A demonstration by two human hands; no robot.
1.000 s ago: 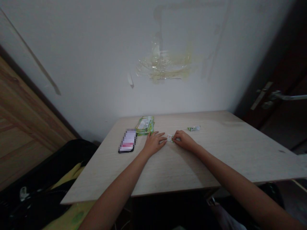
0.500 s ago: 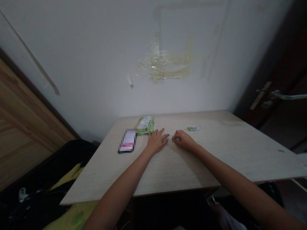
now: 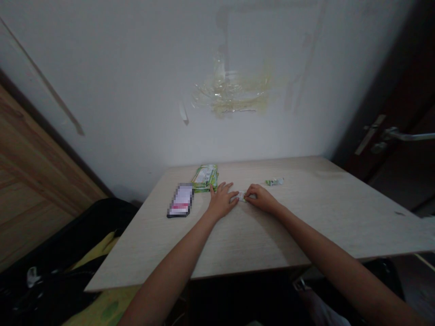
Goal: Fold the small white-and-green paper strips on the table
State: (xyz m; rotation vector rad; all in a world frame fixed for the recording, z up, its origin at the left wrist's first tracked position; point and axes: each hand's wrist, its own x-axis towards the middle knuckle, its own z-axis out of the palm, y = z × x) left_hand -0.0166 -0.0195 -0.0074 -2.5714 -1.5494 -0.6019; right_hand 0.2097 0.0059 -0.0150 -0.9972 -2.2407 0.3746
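Observation:
Between my two hands, flat on the table, lies a small white-and-green wrapper, partly covered by fingers. My left hand rests on the tabletop with its fingers spread, its thumb side at the wrapper's left end. Thumb and fingertips of my right hand are pinched on the wrapper's right end. Just beyond my left fingers is a stack of green-and-white packets. A narrow, folded-looking green-and-white wrapper lies past my right hand, touched by neither hand.
A phone with a blurred-out screen lies on the pale wooden table, left of the packets. The wall with old tape borders the table's far edge. At right is a dark door with a metal handle.
My right fingertips have shifted very slightly at the wrapper's end, and a bit more of it shows. My left hand stays nearly still; the phone and packets have not moved.

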